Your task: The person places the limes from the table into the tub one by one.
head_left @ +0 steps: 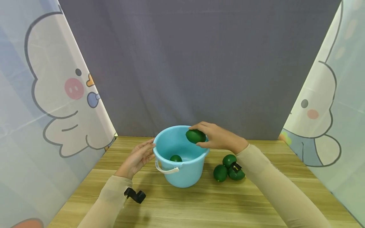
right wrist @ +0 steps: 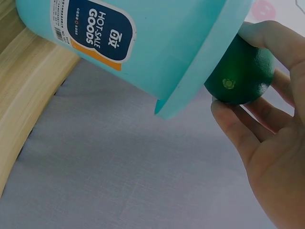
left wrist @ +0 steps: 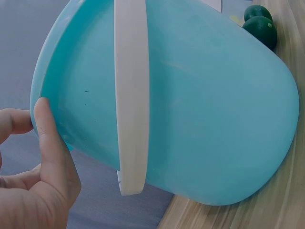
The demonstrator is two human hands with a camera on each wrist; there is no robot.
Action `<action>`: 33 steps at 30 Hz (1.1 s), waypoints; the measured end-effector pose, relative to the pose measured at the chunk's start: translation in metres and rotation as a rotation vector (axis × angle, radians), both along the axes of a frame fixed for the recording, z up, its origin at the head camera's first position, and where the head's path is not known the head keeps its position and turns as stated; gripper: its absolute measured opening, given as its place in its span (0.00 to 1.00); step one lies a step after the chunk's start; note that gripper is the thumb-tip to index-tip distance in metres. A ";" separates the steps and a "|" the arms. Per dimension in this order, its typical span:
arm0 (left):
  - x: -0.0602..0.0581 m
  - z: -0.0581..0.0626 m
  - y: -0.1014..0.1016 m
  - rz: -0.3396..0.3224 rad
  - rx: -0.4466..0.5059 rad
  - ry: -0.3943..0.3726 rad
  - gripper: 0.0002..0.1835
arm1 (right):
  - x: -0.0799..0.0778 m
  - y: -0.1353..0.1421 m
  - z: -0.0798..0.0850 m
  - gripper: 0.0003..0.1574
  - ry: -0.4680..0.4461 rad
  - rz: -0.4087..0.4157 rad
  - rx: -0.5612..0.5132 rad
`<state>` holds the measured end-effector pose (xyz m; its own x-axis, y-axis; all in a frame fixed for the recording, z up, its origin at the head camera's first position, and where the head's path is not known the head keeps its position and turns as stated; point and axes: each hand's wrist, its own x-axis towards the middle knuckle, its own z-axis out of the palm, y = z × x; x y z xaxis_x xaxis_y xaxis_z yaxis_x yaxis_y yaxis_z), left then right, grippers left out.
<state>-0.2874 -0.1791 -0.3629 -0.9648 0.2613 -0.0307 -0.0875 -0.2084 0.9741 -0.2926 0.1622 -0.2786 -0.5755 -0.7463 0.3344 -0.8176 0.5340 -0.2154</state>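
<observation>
A light blue bucket (head_left: 182, 175) with a white handle (head_left: 168, 171) stands upright on the wooden table. At its left side, my left hand (head_left: 139, 159) holds the rim between thumb and index finger, as the left wrist view shows. My right hand (head_left: 218, 136) grips a dark green, glossy oval fruit (head_left: 195, 136) over the bucket's right rim, thumb on one side and fingers on the other. Its pale stem scar shows in the right wrist view. Inside the bucket lies another green fruit (head_left: 176, 158), partly hidden by the front rim.
Three more green fruits (head_left: 220, 173) sit clustered on the table (head_left: 182, 209), right of the bucket and close to my right sleeve. A grey curtain (head_left: 194, 69) hangs behind the table, with cartoon-printed curtains (head_left: 31, 126) at both sides.
</observation>
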 end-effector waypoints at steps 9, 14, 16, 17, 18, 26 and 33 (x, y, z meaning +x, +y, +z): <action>0.000 0.000 0.000 0.003 0.001 -0.006 0.31 | 0.001 -0.003 0.003 0.35 -0.040 -0.001 0.022; 0.001 0.000 -0.001 0.003 -0.004 -0.005 0.31 | 0.001 -0.005 0.004 0.35 -0.055 -0.003 0.023; 0.001 0.000 -0.001 0.006 -0.007 -0.006 0.31 | 0.001 -0.006 0.005 0.36 -0.058 -0.006 0.030; 0.001 0.000 0.000 0.007 -0.007 -0.007 0.31 | 0.001 -0.006 0.005 0.36 -0.059 -0.011 0.036; 0.001 0.000 0.000 0.008 -0.006 -0.007 0.31 | 0.001 -0.006 0.005 0.36 -0.061 -0.017 0.040; 0.001 0.002 -0.001 -0.009 -0.007 -0.002 0.31 | 0.003 -0.006 0.006 0.36 -0.091 -0.064 0.073; 0.000 0.002 0.000 0.001 -0.019 -0.001 0.30 | 0.002 -0.004 0.004 0.37 -0.089 -0.071 0.089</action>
